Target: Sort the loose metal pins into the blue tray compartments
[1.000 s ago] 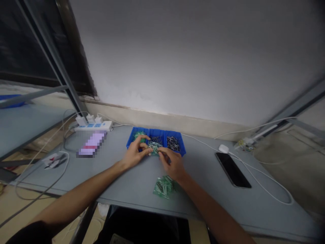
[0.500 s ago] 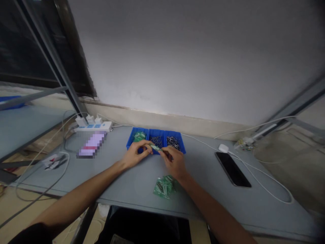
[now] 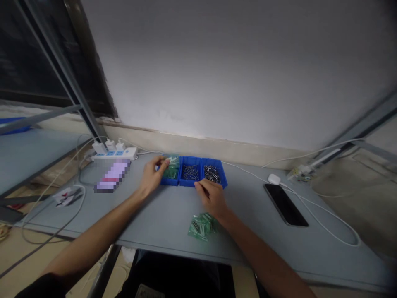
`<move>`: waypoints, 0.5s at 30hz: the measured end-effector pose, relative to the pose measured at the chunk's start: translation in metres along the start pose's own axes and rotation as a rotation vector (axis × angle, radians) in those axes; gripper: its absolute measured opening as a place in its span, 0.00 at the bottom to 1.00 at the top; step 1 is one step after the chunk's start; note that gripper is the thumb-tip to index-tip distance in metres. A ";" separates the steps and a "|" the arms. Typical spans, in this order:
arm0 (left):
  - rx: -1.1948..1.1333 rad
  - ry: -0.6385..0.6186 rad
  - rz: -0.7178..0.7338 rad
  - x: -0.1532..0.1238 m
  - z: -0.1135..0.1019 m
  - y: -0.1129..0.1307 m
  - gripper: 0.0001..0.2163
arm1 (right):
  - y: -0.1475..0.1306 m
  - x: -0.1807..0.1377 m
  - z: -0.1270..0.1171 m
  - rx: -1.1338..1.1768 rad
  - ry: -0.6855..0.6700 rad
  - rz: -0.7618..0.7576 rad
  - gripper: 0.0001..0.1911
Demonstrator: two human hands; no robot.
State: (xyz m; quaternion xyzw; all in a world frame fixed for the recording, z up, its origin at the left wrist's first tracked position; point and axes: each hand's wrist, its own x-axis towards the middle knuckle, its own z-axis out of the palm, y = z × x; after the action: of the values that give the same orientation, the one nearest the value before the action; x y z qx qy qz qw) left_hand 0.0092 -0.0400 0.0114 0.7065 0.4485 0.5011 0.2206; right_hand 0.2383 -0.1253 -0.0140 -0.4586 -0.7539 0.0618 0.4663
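On the grey table (image 3: pixel 248 215) the hands have parted: left hand (image 3: pixel 151 176) pinching a small green circuit board (image 3: pixel 171 162) over the leftmost compartment of the blue plastic tray (image 3: pixel 187 183), right hand (image 3: pixel 211 195) curled beside it, its grip impossible to tell.

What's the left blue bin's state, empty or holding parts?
Holding parts: green boards lie piled in the left blue bin, left hand at its rim.
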 end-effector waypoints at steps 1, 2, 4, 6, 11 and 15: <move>0.022 -0.002 -0.040 0.004 -0.003 -0.004 0.14 | 0.001 -0.001 0.001 -0.025 -0.014 0.007 0.24; 0.031 -0.032 -0.073 0.007 -0.006 -0.008 0.15 | 0.002 -0.002 0.002 -0.047 -0.028 0.013 0.25; 0.051 -0.108 -0.105 0.011 -0.010 -0.013 0.19 | 0.005 -0.004 0.004 -0.078 -0.050 0.021 0.26; 0.139 -0.188 -0.105 0.011 -0.010 -0.016 0.18 | 0.007 -0.004 0.004 -0.090 -0.061 0.023 0.26; 0.497 -0.219 0.045 0.008 -0.008 -0.017 0.11 | 0.007 0.000 -0.004 -0.094 -0.131 0.005 0.25; 0.598 -0.188 0.166 0.007 -0.008 -0.018 0.10 | 0.007 0.003 -0.011 -0.081 -0.315 -0.040 0.21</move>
State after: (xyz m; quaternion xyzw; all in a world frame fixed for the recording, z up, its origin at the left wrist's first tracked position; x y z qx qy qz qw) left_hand -0.0050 -0.0259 0.0049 0.8172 0.4946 0.2958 0.0021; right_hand 0.2507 -0.1231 -0.0097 -0.4468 -0.8284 0.0934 0.3246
